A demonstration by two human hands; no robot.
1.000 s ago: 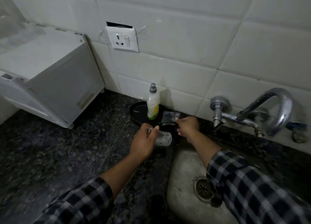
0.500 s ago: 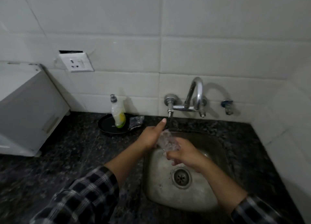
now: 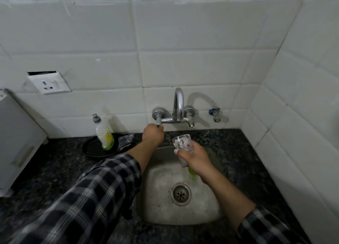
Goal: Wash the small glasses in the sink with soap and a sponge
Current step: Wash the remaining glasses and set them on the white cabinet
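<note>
Glass [image 3: 182, 143] held upright over the back of the sink [image 3: 183, 216], close beneath the spout [image 3: 178, 102], with the right hand [image 3: 194, 161] wrapped round its lower half. A green item [image 3: 192, 174], probably the sponge, pokes out under that same hand, though too little of it shows to be sure. The left hand [image 3: 153, 134] reaches to the wall, fingers curled round the tap handle [image 3: 158, 116] on the left side. No water can be seen running. The soap bottle [image 3: 103, 132] stands on a black tray [image 3: 95, 151] on the dark stone counter [image 3: 55, 170] left of the sink, beside a crumpled clear wrapper [image 3: 125, 141], well apart from both hands.

The step in hand appears to be opening the tap to wet or rinse the glass. The next move would call for a measured turn of the handle while the right hand keeps the glass mouth under the outlet. It also needs a firm hold, since wet glass is likely to slip.
</note>
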